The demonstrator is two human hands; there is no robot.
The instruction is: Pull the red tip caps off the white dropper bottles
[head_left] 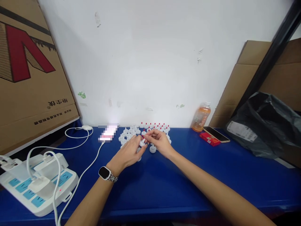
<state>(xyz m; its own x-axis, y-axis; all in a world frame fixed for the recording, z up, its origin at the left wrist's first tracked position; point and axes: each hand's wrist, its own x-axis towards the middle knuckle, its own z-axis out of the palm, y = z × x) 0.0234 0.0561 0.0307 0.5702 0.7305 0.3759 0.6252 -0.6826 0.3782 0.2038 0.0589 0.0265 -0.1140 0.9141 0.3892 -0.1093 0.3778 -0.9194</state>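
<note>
My left hand [130, 150], with a watch on its wrist, pinches a small white cap [142, 143] over the blue table [178, 185]. My right hand [160, 140] meets it from the right, its fingertips closed on a small red piece [144, 137] at the cap. Around and behind both hands lie several white caps [125, 134], some with red tips [155, 126], near the wall. One loose white cap [152, 149] sits just under my right hand.
A white power strip [37, 188] with plugged chargers and cables fills the front left. An orange drink bottle [201, 117], a phone [216, 134] on a red box [209, 139] and a black plastic bag [265, 125] stand at the right. Cardboard leans at both sides.
</note>
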